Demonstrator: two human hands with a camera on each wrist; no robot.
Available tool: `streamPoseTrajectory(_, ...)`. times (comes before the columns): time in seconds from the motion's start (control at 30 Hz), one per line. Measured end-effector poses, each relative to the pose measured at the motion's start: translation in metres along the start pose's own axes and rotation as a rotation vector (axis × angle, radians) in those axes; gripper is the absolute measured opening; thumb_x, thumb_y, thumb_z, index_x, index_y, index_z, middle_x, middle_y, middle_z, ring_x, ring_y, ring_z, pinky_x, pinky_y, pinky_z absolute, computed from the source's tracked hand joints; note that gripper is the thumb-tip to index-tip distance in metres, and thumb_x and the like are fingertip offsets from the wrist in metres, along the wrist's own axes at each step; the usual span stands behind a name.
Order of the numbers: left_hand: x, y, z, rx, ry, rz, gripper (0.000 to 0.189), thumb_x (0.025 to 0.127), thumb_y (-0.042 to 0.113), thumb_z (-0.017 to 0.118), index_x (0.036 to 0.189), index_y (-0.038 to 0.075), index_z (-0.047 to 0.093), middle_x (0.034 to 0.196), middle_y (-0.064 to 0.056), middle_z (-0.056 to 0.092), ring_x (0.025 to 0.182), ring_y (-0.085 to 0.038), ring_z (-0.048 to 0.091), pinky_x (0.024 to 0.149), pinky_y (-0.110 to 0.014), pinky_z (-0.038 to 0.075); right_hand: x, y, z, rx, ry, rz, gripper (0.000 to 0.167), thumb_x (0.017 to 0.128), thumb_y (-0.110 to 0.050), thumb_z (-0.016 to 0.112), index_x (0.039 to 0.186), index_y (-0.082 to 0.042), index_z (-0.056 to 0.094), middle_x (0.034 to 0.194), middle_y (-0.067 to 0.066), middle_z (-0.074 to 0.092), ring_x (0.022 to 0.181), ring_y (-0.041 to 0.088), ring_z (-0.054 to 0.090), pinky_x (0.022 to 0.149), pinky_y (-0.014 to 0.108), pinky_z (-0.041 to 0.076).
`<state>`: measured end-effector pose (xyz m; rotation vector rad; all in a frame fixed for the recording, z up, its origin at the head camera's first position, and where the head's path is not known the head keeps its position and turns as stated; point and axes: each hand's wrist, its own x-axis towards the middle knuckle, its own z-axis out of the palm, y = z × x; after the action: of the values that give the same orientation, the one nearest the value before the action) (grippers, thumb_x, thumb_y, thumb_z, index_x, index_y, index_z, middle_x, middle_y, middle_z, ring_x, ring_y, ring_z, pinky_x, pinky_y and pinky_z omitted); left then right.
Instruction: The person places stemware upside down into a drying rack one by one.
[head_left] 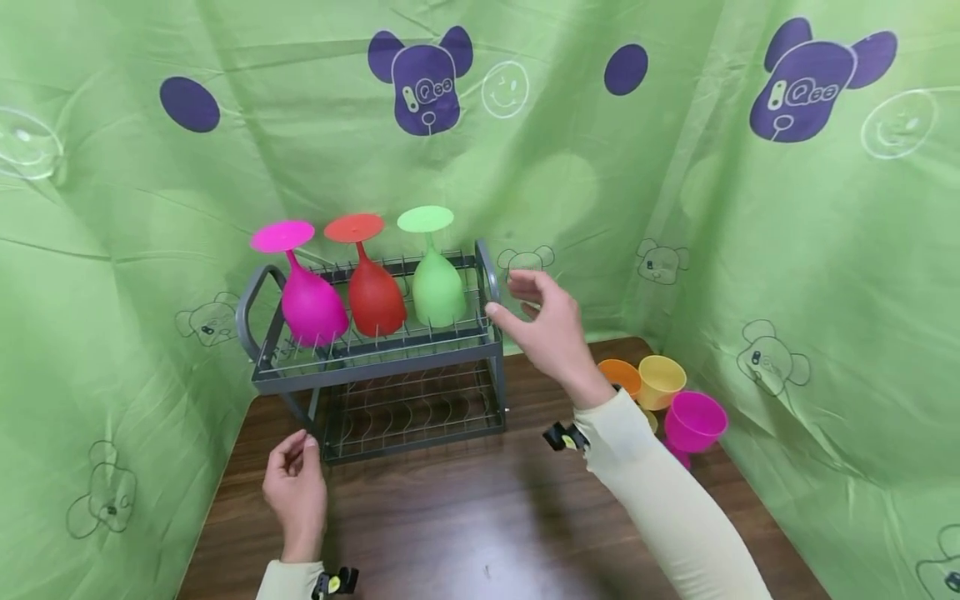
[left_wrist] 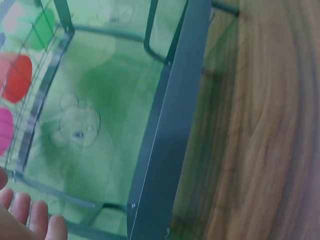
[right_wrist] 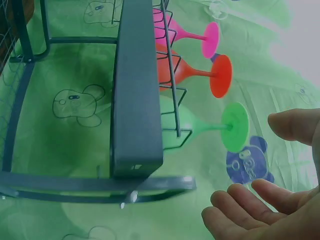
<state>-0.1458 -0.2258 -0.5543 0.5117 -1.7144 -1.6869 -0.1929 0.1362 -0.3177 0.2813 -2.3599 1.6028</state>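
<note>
My right hand (head_left: pixel 551 329), thumb spread wide from the fingers, holds nothing beside the right end of the rack (head_left: pixel 390 363), nearest the green goblet (head_left: pixel 438 292). My left hand (head_left: pixel 296 492), loosely bent and bare, hangs by the front left corner. The green, red (head_left: pixel 377 300) and pink goblets (head_left: pixel 315 310) sit bowls-down on the upper tier, presumably to drain; upright yellow (head_left: pixel 662 385) and magenta goblets (head_left: pixel 695 423) stand rightward on the counter (head_left: pixel 450 517).

1 grey metal rack (head_left: pixel 378 367); 3 stemmed goblets (pink (head_left: pixel 315 308)/red (head_left: pixel 377 298)/green (head_left: pixel 438 287)) atop it; 3 round cups (orange (head_left: pixel 621 377)/yellow (head_left: pixel 662 383)/pink (head_left: pixel 697 422)) right of it
</note>
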Motion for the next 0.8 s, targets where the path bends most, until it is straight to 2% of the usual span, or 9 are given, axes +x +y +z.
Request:
streamPoseTrajectory(0.17,-0.027,0.009,0.002,-0.03,-0.088,0.033,0.028,0.101,0.004,0.069,0.125,-0.009,0.066,0.097,0.007,0.072,0.089,-0.001,0.069,0.079,-0.006,0.055,-0.031,0.023,-0.019,0.01,0.064,0.016,0.06,0.094,-0.038,0.08,0.145,-0.013,0.059,0.145,0.005,0.065,0.136,0.023,0.061,0.118,0.041,0.05)
streamPoseTrajectory(0.27,-0.039,0.015,0.002,-0.056,-0.148,0.028,0.029,0.101,0.002,0.069,0.127,-0.01,0.065,0.098,0.006,0.074,0.091,-0.002,0.071,0.08,-0.007,0.056,-0.048,0.042,-0.028,0.025,0.119,0.029,0.058,0.094,-0.034,0.082,0.144,-0.013,0.06,0.144,0.007,0.066,0.137,0.025,0.061,0.119,0.044,0.049)
streamPoseTrajectory(0.33,-0.045,0.017,-0.001,-0.041,-0.179,0.011,0.03,0.1,0.002,0.07,0.128,-0.008,0.065,0.101,0.005,0.075,0.093,-0.002,0.071,0.081,-0.007,0.056,-0.058,0.058,-0.03,0.023,0.148,0.032,0.058,0.095,-0.032,0.081,0.144,-0.012,0.059,0.144,0.01,0.066,0.138,0.028,0.061,0.119,0.046,0.049)
streamPoseTrajectory(0.43,-0.053,0.019,-0.007,0.04,-0.226,-0.005,0.029,0.101,0.004,0.07,0.128,-0.004,0.066,0.108,0.005,0.075,0.097,0.001,0.069,0.084,-0.005,0.054,-0.074,0.087,-0.032,0.018,0.186,0.053,0.058,0.095,-0.029,0.081,0.145,-0.01,0.059,0.144,0.012,0.065,0.138,0.028,0.06,0.12,0.047,0.047)
streamPoseTrajectory(0.57,-0.062,0.02,-0.013,0.168,-0.31,-0.016,0.031,0.102,0.01,0.07,0.132,0.004,0.066,0.116,0.008,0.071,0.104,0.005,0.065,0.088,-0.004,0.052,-0.095,0.123,-0.039,0.015,0.251,0.117,0.06,0.094,-0.024,0.083,0.146,-0.009,0.058,0.144,0.009,0.065,0.138,0.023,0.059,0.119,0.039,0.048)
streamPoseTrajectory(0.7,-0.07,0.022,-0.016,0.184,-0.359,-0.047,0.034,0.103,0.011,0.069,0.137,0.007,0.063,0.122,0.009,0.068,0.111,0.001,0.066,0.092,-0.005,0.052,-0.108,0.149,-0.048,0.014,0.293,0.187,0.064,0.093,-0.023,0.084,0.148,-0.008,0.055,0.147,0.007,0.063,0.139,0.021,0.058,0.118,0.026,0.047)
streamPoseTrajectory(0.8,-0.075,0.021,-0.016,0.154,-0.358,-0.063,0.035,0.103,0.007,0.067,0.137,0.005,0.062,0.123,0.008,0.068,0.112,0.0,0.067,0.093,-0.006,0.053,-0.115,0.166,-0.052,0.017,0.293,0.221,0.068,0.094,-0.021,0.083,0.152,-0.006,0.051,0.151,0.012,0.059,0.142,0.026,0.055,0.117,0.021,0.045)
